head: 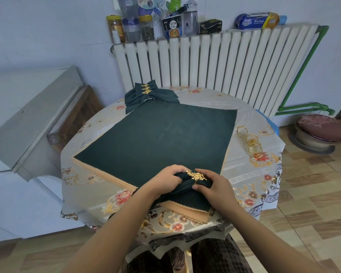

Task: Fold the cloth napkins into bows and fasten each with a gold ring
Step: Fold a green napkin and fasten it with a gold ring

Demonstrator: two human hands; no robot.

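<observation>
— At the near edge of the table (244, 178), what's being worked?

— A dark green napkin (187, 192), gathered into a bundle, with a gold leaf ring (197, 175) around its middle. The left hand (163, 181) has its fingers curled round the bundle's left part; the right hand (213, 186) pinches the right part just beside the ring, thumb below it.

— Which way does the bundle lie?

— Its long axis runs left to right along the near edge, so each hand holds one end and the ring sits between them. The right hand is nearer the ring, touching or almost touching it. I'd judge the next move is to seat the ring at the centre and spread the two ends into wings.

— What lies under it?

— A stack of flat napkins (156, 134), green on top with peach layers showing at its edges, covering the middle of the table. The bundle rests on the stack's near corner.

— Anything else close?

— Spare gold rings (253, 144) lie in a heap near the right edge, well apart from both hands. Finished bows (148, 94), with leaf rings on them, are piled at the far edge, by the radiator (215, 62).

— Does anything block the hands?

— Nothing that I can see; only loose cloth trailing under the left wrist might drag.
</observation>
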